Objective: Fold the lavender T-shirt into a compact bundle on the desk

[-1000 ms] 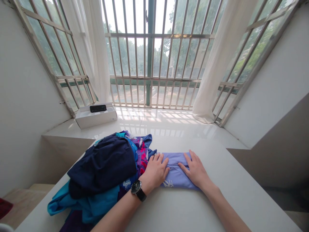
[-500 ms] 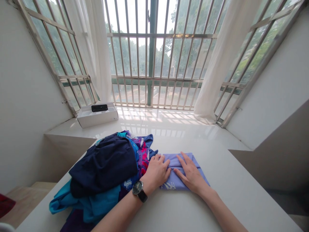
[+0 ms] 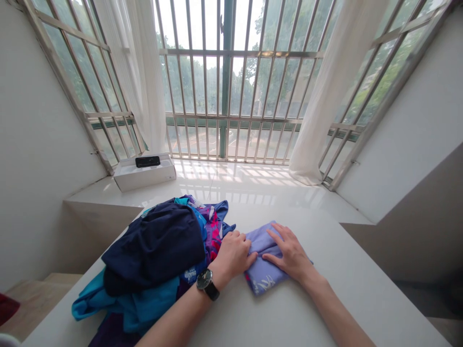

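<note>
A folded lavender shirt with white lettering lies on the white tabletop, turned at a slant. At its left edge my left hand, wearing a black watch on the wrist, is closed with its fingertips curled on the cloth. My right hand grips the shirt's right side, thumb and bent fingers set apart on the fabric. Its palm hides part of that side. Close by my left forearm is a loose pile of clothes, with a navy garment on top and a teal one below.
An open white box holding a black device stands on the windowsill at the back left. Behind the white table are barred windows with white curtains. White walls rise on both sides.
The lavender shirt has turned at a slant and looks narrower, its near corner closer to me. My left fingers have curled in, and my right hand has shifted slightly right.
</note>
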A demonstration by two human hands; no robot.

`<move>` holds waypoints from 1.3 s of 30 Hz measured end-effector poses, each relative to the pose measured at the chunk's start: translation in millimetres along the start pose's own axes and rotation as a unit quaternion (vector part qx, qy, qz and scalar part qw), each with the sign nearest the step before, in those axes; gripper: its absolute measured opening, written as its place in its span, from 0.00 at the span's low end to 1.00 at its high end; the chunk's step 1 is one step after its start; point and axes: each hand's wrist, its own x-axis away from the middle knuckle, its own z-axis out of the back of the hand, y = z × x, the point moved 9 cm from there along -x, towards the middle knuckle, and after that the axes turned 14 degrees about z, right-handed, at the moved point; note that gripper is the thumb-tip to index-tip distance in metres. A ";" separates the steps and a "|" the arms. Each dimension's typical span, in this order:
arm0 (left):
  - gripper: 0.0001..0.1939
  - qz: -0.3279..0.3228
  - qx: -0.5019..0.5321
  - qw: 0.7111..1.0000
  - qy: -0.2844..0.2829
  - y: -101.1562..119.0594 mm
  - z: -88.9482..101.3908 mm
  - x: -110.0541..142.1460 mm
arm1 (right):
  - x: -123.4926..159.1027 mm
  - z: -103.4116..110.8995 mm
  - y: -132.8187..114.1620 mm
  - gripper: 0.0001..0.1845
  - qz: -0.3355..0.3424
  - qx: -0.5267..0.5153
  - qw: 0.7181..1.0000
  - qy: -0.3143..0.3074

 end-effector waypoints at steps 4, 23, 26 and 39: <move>0.18 -0.036 0.020 0.999 -0.005 7.0 -3.6 3.8 | 2.7 11.2 12.5 0.33 -0.014 0.033 0.999 0.036; 0.21 -0.163 0.065 0.984 -0.042 31.9 -19.6 18.1 | 13.8 6.8 27.8 0.08 -0.151 -0.054 0.987 -0.007; 0.21 -0.158 0.064 0.984 -0.045 32.3 -20.3 17.8 | 13.9 7.0 27.9 0.08 -0.156 -0.059 0.986 -0.008; 0.21 -0.137 0.058 0.987 -0.054 33.8 -19.0 18.1 | 13.5 10.6 26.1 0.11 -0.142 -0.057 0.988 0.017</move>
